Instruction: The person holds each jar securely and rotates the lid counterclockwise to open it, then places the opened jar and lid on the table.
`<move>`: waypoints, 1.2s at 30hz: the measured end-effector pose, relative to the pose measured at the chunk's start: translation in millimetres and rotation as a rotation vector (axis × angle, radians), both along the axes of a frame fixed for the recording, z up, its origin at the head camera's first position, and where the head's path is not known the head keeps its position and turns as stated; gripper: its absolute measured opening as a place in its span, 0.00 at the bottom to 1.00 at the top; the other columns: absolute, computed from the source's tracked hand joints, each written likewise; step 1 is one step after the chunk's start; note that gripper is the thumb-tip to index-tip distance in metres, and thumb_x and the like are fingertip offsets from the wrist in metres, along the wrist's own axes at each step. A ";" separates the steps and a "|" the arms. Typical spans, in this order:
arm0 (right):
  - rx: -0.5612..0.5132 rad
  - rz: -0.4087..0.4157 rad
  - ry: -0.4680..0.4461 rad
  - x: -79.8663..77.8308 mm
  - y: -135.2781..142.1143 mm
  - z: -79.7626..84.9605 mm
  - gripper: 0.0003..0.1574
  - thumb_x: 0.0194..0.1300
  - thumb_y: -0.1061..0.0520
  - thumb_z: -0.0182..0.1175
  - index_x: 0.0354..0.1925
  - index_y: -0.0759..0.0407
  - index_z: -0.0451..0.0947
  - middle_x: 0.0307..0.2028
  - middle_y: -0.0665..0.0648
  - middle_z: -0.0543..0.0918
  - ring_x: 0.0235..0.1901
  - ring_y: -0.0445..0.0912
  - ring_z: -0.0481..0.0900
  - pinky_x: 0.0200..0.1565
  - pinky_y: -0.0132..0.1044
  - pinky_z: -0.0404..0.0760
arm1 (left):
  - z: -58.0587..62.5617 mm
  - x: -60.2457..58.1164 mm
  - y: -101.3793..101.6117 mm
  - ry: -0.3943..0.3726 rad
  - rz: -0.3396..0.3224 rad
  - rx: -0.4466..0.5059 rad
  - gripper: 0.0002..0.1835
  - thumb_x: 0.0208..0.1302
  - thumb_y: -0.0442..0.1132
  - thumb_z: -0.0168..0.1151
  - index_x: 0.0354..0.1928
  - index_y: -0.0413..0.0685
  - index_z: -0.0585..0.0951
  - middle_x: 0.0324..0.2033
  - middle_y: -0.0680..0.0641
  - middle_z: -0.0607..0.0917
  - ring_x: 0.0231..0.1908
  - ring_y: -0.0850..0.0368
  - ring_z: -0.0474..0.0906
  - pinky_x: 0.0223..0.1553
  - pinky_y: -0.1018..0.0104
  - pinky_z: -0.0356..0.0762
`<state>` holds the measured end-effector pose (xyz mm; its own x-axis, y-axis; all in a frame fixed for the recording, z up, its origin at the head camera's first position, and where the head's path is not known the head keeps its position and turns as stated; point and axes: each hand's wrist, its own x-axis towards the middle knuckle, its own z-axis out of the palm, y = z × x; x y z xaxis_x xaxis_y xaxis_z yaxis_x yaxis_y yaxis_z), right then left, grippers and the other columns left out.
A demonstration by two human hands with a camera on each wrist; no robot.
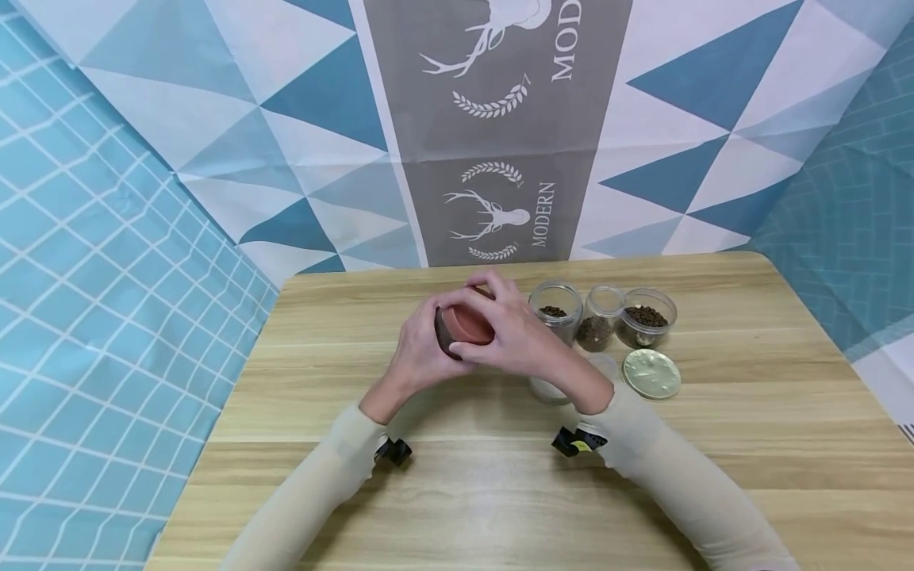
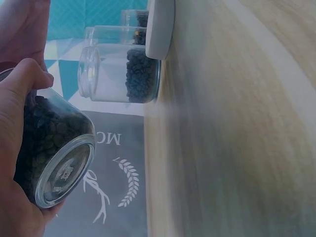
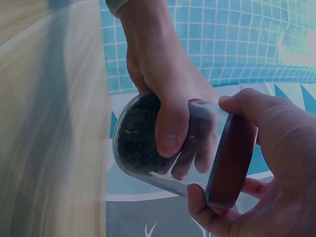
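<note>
My left hand (image 1: 417,345) grips the body of a glass jar (image 3: 140,136) partly filled with dark bean-like pieces. The jar is held tilted above the table, and its round clear base (image 2: 66,173) faces the left wrist camera. A reddish-brown lid (image 3: 232,160) sits on the jar's mouth. Fingers and thumb of my right hand (image 1: 510,329) hold this lid around its edge. In the head view both hands cover most of the jar, with the lid's top (image 1: 467,323) showing between them.
To the right stand three open clear containers with dark contents: a wide jar (image 1: 556,311), a narrow jar (image 1: 600,319) and a low tub (image 1: 647,316). In front of them lies a gold-coloured disc lid (image 1: 651,374). A whitish container (image 1: 550,390) is partly hidden by the right forearm.
</note>
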<state>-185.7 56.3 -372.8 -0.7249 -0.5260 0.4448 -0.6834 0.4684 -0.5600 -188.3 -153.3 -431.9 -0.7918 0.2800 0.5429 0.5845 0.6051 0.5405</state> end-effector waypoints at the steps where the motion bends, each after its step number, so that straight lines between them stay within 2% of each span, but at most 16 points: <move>1: 0.004 0.002 -0.013 0.3 0.5 0.0 0.35 0.65 0.46 0.80 0.68 0.42 0.84 0.72 0.63 0.76 0.72 0.65 0.75 0.63 0.65 0.83 | -0.5 0.6 -0.3 -0.006 0.000 -0.002 0.50 0.41 0.42 0.86 0.68 0.29 0.76 0.56 0.30 0.88 0.53 0.34 0.88 0.54 0.38 0.90; 7: 0.019 -0.039 -0.123 -1.2 6.0 5.1 0.52 0.59 0.40 0.85 0.77 0.42 0.76 0.76 0.61 0.72 0.70 0.64 0.79 0.62 0.61 0.89 | -2.4 1.4 -2.1 0.004 0.024 0.003 0.51 0.41 0.43 0.86 0.69 0.31 0.75 0.59 0.31 0.87 0.56 0.34 0.87 0.58 0.38 0.90; 11: 0.024 -0.100 -0.194 -2.4 11.6 8.6 0.56 0.58 0.36 0.85 0.79 0.40 0.74 0.75 0.58 0.74 0.69 0.63 0.82 0.63 0.64 0.88 | -5.1 0.8 -3.9 0.046 0.032 0.005 0.49 0.41 0.42 0.87 0.68 0.32 0.76 0.58 0.32 0.87 0.55 0.35 0.88 0.58 0.39 0.91; 15: 0.024 -0.123 -0.219 -2.2 12.5 8.9 0.55 0.59 0.35 0.84 0.79 0.39 0.74 0.73 0.58 0.75 0.67 0.62 0.81 0.63 0.66 0.86 | -7.3 1.0 -3.4 0.086 0.041 0.004 0.49 0.41 0.43 0.88 0.67 0.32 0.77 0.57 0.32 0.87 0.55 0.35 0.89 0.58 0.41 0.92; 24: 0.030 -0.118 -0.216 1.1 8.8 10.3 0.52 0.59 0.35 0.83 0.77 0.39 0.76 0.68 0.59 0.78 0.60 0.58 0.85 0.57 0.56 0.90 | -6.8 -0.5 5.8 0.216 0.090 -0.023 0.45 0.42 0.40 0.85 0.64 0.31 0.78 0.54 0.33 0.88 0.52 0.37 0.87 0.57 0.43 0.91; 29: 0.027 -0.113 -0.177 1.6 7.9 9.0 0.46 0.61 0.37 0.82 0.73 0.39 0.78 0.65 0.58 0.78 0.57 0.58 0.85 0.53 0.54 0.91 | -5.8 0.5 8.7 0.284 0.091 -0.046 0.43 0.43 0.40 0.83 0.63 0.31 0.78 0.52 0.33 0.87 0.50 0.39 0.87 0.55 0.46 0.92; 36: 0.020 -0.097 -0.140 1.3 7.2 5.4 0.40 0.62 0.41 0.81 0.70 0.39 0.81 0.60 0.59 0.79 0.53 0.58 0.86 0.52 0.53 0.92 | -6.1 2.5 10.4 0.278 0.086 -0.048 0.42 0.44 0.40 0.82 0.63 0.32 0.78 0.53 0.34 0.87 0.51 0.40 0.87 0.56 0.47 0.92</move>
<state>-184.4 63.4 -367.4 -0.8267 -0.4583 0.3264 -0.5507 0.5399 -0.6366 -185.7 -143.0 -438.0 -0.6364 0.2491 0.7300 0.6517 0.6798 0.3362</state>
